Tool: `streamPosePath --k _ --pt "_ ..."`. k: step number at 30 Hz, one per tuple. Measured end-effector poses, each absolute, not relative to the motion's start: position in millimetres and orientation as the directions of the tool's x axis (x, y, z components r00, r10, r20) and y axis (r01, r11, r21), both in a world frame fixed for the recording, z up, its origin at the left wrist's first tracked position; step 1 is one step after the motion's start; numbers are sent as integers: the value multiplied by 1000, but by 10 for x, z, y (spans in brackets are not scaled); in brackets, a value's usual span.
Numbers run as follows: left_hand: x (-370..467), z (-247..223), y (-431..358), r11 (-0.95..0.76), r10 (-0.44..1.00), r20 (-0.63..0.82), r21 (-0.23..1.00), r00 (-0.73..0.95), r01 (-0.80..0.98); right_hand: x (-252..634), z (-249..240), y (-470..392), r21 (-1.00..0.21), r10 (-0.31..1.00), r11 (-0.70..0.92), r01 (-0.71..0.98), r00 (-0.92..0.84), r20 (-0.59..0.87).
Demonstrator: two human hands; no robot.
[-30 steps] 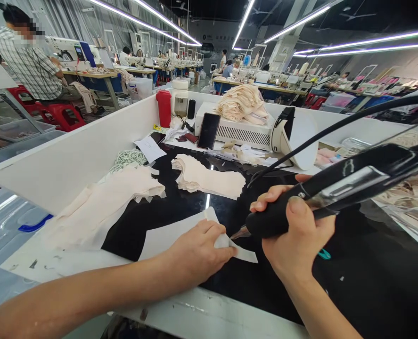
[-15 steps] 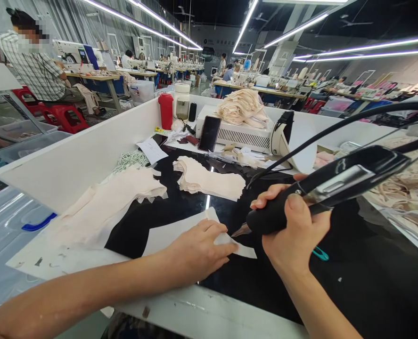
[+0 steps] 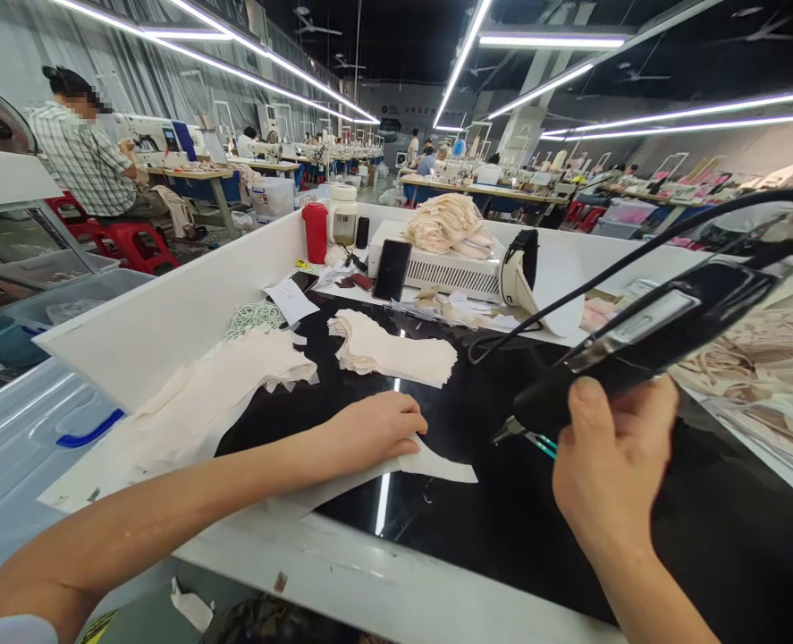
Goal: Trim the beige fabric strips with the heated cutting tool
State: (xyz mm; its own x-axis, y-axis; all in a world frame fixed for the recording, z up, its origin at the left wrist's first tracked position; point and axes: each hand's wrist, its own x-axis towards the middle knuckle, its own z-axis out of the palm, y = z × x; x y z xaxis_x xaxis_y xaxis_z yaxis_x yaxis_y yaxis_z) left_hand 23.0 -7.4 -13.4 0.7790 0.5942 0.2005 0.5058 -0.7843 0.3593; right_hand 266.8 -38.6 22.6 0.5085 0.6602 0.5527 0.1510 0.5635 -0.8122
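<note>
The black handheld tool (image 3: 644, 344), long and glossy with a silver strip, slants up and away from the right hand (image 3: 614, 456), whose fingers are wrapped round it; its metal tip points left, apart from the left fingers. The pale fabric piece (image 3: 436, 463), thin and flat with a narrow curved end, lies under the left hand (image 3: 375, 432), its end sticking out right of the fingertips. That hand is palm down, fingers close together, pressing the fabric.
</note>
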Motion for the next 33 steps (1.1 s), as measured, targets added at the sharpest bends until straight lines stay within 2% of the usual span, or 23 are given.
streamPosePath --k 3,4,5,7,9,11,14,16,19,21,26,33 --pt "281 -164 -58 -786 594 160 326 788 526 2759 118 -584 -732 376 608 306 702 605" --pt "292 -156 -51 -781 602 144 311 785 542 2781 68 -672 -749 341 556 360 723 601" --pt "299 -137 -44 -766 621 131 308 773 564 2803 11 -760 -805 409 444 393 711 572" --pt "302 -66 -37 -709 679 121 362 724 605 2843 -110 -895 -871 654 229 434 594 468" --pt "297 43 -51 -641 731 140 474 667 603 2858 -217 -934 -858 882 184 480 304 360" --pt "293 170 -93 -586 762 173 593 624 552 2817 -286 -877 -862 961 180 474 101 257" --pt "293 329 -191 -503 788 197 752 583 426 2632 -314 -712 -941 997 76 329 -28 71" --pt "289 366 -255 -433 796 186 839 576 328 2469 -292 -620 -994 997 -33 105 -64 -40" --pt "271 293 -313 -286 813 136 940 566 185 2257 -219 -551 -960 983 -174 -219 -93 -157" --pt "253 194 -326 -173 830 85 979 551 109 2161 -161 -539 -924 977 -213 -318 -70 -201" --pt "205 44 -365 10 814 -44 998 580 62 2025 -52 -523 -913 978 -187 -364 17 -207" --pt "159 92 -413 -11 806 -57 994 589 112 1925 -72 -387 -925 969 -210 -315 62 -241"
